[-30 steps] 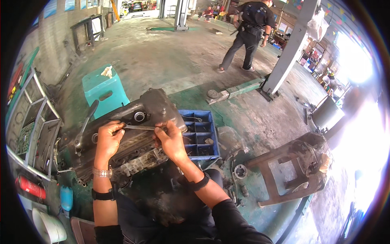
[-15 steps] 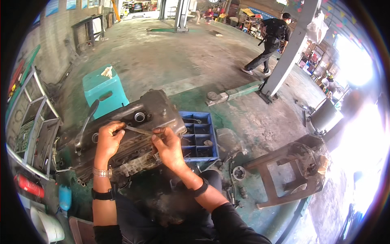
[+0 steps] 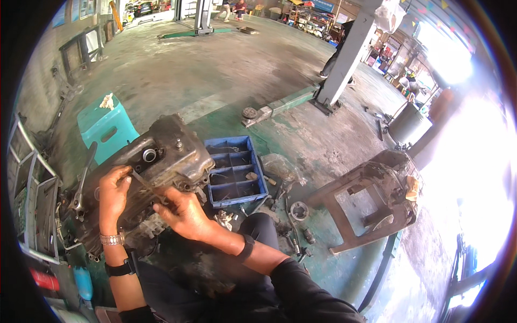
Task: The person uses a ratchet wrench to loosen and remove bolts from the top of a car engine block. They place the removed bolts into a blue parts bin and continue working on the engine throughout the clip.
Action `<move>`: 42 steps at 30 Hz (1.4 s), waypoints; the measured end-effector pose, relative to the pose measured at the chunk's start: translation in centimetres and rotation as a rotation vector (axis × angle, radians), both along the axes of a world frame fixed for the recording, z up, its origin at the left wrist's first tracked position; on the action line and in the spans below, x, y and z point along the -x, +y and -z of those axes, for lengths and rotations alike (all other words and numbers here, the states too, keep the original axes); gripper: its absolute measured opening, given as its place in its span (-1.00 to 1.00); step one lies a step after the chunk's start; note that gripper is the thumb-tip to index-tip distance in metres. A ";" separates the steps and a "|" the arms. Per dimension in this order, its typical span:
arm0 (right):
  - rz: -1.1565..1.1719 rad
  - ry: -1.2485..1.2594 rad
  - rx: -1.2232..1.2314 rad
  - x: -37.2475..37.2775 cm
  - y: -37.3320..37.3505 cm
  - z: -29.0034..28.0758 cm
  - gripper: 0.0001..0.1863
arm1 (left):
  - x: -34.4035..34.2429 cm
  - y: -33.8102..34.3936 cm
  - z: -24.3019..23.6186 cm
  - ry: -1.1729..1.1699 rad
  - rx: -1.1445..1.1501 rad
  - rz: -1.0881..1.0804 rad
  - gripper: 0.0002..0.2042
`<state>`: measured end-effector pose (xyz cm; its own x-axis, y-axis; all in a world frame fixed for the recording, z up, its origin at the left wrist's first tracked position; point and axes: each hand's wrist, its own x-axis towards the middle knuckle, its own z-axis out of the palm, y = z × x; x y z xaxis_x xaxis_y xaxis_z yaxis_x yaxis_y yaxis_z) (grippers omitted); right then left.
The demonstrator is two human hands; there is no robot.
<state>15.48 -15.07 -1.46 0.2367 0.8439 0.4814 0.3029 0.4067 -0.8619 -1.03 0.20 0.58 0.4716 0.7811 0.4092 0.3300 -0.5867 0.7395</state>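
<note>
My left hand pinches one end of a slim metal tool, which looks like a wrench. Around its other end are the fingers of my right hand, hiding that end. The tool slants across between both hands, above a dirty engine with a dark cover and a round opening. Left of my left hand, a long-handled ratchet stands tilted against the engine's end.
A teal stool is behind the engine, and a blue divided tray to its right. Loose parts, a metal ring and a big brown metal frame lie at the right. Farther back rises a lift post, partly hiding a person.
My view has swung right, so the scene sits farther left. Both hands still hold the tool, now slanted more steeply. The walking person has passed behind the post.
</note>
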 end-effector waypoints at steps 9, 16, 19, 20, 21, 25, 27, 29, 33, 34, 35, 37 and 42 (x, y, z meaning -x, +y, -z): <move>-0.276 -0.212 -0.047 2.6 0.1 -0.6 -0.55 | 0.7 0.4 0.0 0.027 0.019 0.053 -0.74; -0.463 -0.039 -0.152 6.0 3.0 -0.8 -0.70 | 1.8 2.0 0.5 -0.048 0.192 0.154 -0.68; -0.455 0.037 -0.250 6.6 3.9 -0.3 -0.73 | 2.1 2.0 0.3 -0.119 0.313 0.197 -0.66; -0.452 0.025 -0.203 6.7 4.2 0.0 -0.74 | 2.2 1.9 0.2 -0.129 0.331 0.207 -0.66; -0.453 0.041 -0.183 6.8 4.4 0.2 -0.76 | 2.1 1.7 0.1 -0.163 0.361 0.223 -0.66; -0.401 0.160 -0.023 7.6 5.5 1.4 -0.81 | 2.1 1.2 0.0 -0.309 0.411 0.294 -0.65; -0.361 0.151 -0.007 7.7 5.9 1.9 -0.81 | 2.1 1.3 -0.1 -0.180 0.366 0.247 -0.65; -0.335 0.134 0.008 7.8 5.9 2.1 -0.82 | 2.1 1.4 -0.1 -0.134 0.342 0.237 -0.65; -0.221 0.010 -0.083 7.8 5.4 1.9 -0.82 | 1.7 1.1 0.0 -0.140 0.286 0.181 -0.65; -0.187 -0.032 -0.097 7.7 5.1 1.8 -0.81 | 1.5 0.9 0.1 -0.136 0.263 0.158 -0.65; -0.136 -0.070 -0.134 7.4 4.8 1.7 -0.81 | 1.4 0.9 0.1 -0.099 0.199 0.156 -0.65; -0.089 -0.111 -0.194 6.6 3.5 1.7 -0.80 | 1.3 0.7 0.1 -0.017 0.081 0.087 -0.66; 0.020 -0.254 -0.087 3.1 0.8 1.6 -0.86 | 1.1 0.1 0.1 0.055 0.000 0.086 -0.63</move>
